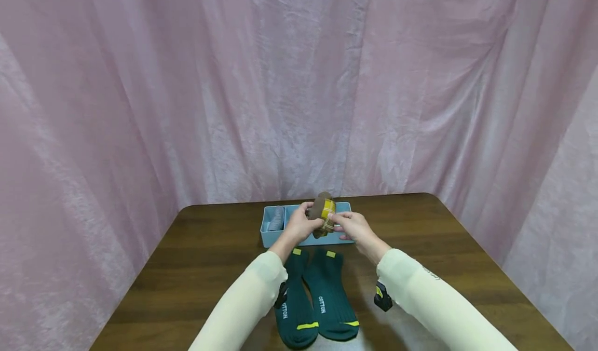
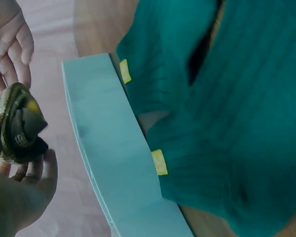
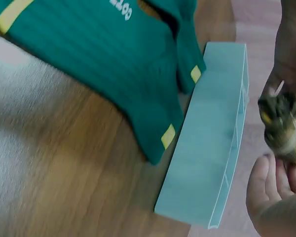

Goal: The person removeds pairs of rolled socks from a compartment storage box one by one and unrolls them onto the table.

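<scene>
A rolled brown sock bundle point(image 1: 320, 210) with a yellow plaid band is held up over the light blue box point(image 1: 343, 235). My left hand point(image 1: 301, 226) grips it from the left, its fingers curled round the roll. From the right, my right hand point(image 1: 356, 228) pinches the plaid part with thumb and fingertips. Dark folds show at one end of the bundle point(image 2: 24, 126) in the left wrist view. Two flat green socks point(image 1: 329, 288) with yellow tabs lie side by side in front of the box, partly under my left forearm.
A grey rolled item point(image 1: 276, 219) sits in the left compartment of the box. All of this is on a brown wooden table point(image 1: 205, 268). Behind its far edge hangs a pink curtain point(image 1: 299, 91).
</scene>
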`<state>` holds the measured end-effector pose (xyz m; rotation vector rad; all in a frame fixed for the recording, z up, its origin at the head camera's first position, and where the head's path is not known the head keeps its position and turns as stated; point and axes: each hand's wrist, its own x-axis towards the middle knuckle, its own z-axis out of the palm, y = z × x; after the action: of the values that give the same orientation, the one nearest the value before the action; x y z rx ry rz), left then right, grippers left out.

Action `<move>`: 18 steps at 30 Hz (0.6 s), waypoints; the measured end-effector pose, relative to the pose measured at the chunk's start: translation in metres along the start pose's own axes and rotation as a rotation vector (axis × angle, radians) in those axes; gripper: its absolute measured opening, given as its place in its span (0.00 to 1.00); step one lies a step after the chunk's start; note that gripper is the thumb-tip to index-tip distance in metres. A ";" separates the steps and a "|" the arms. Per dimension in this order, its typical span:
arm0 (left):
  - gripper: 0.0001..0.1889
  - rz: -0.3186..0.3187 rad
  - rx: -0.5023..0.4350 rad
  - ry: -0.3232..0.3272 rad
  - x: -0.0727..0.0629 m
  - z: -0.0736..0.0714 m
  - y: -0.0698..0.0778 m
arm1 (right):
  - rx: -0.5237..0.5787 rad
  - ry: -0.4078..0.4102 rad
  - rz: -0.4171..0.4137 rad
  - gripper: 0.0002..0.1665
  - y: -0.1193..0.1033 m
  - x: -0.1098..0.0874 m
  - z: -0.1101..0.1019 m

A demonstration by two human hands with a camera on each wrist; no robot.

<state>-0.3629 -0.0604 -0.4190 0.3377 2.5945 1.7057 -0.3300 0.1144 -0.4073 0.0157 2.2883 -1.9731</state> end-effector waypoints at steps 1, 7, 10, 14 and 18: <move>0.31 0.024 0.054 0.001 -0.001 0.000 0.000 | -0.008 -0.018 0.015 0.33 0.000 0.000 -0.002; 0.30 0.244 0.437 -0.023 -0.007 0.005 0.001 | 0.025 -0.088 0.099 0.44 0.000 -0.001 -0.016; 0.30 0.317 0.555 -0.040 -0.011 0.009 0.001 | 0.049 -0.092 0.114 0.41 0.002 -0.001 -0.020; 0.29 0.381 0.615 -0.077 -0.015 0.015 0.001 | 0.057 -0.095 0.093 0.36 0.008 0.000 -0.024; 0.27 0.383 0.579 -0.141 -0.018 0.020 0.002 | 0.010 -0.107 0.044 0.32 0.018 0.000 -0.033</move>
<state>-0.3428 -0.0446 -0.4275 0.9768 2.9975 0.8892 -0.3313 0.1498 -0.4202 -0.0375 2.1928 -1.9159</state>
